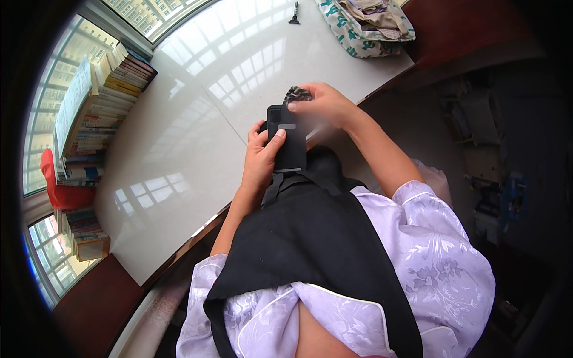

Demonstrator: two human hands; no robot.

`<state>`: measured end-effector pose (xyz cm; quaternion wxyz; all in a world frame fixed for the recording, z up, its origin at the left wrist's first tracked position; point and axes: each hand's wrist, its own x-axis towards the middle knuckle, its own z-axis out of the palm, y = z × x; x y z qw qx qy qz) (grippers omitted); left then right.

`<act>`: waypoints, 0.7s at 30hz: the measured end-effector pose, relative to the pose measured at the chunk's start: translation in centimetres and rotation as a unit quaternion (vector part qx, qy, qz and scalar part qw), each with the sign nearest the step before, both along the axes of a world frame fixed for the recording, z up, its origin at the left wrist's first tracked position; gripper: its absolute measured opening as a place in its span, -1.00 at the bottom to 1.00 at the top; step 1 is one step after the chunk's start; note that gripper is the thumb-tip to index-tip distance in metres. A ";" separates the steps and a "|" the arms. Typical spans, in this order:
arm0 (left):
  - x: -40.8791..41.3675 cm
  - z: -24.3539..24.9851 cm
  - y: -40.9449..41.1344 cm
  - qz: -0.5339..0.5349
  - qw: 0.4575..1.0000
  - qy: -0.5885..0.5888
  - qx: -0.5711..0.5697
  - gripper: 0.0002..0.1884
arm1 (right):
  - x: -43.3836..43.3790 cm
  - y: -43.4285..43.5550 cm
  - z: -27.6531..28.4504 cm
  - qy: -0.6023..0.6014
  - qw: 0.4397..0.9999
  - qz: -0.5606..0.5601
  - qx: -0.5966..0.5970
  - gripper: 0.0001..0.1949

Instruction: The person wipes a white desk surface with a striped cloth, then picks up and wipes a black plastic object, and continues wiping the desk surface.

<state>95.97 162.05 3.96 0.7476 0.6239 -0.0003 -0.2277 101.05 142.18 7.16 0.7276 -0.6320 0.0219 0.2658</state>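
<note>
My left hand point(263, 152) grips a flat black phone-shaped device point(290, 147) by its lower left side, thumb lying across its back. A dark square, perhaps a camera block, sits at its top left corner, with a small grey strip below. In my right hand point(327, 105) a crumpled dark cloth with a light pattern point(297, 94) is pinched between thumb and fingers. The cloth is at the device's top edge; whether it touches there I cannot tell. Both hands are near the front edge of a glossy white windowsill counter point(188, 116).
Rows of upright books point(107, 107) line the window on the left, with a red cloth or bag point(67, 188) among them. A black razor point(294, 13) lies at the far side. A cactus-print fabric basket point(367, 31) holds folded cloth. I wear a black apron point(304, 241).
</note>
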 end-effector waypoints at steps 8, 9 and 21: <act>-0.1 -0.4 0.1 0.018 0.954 0.216 -0.206 -0.72 | -1.1 -1.1 -1.6 0.029 0.993 -0.030 0.108 -0.81; -0.1 -0.5 0.1 0.022 0.953 0.220 -0.207 -0.73 | -1.2 -1.4 -1.8 0.048 0.987 -0.036 0.151 -0.82; 0.5 -1.3 -0.3 0.010 1.000 0.006 -0.008 -0.73 | -1.3 3.4 -0.1 -0.227 0.957 0.012 -0.181 -0.75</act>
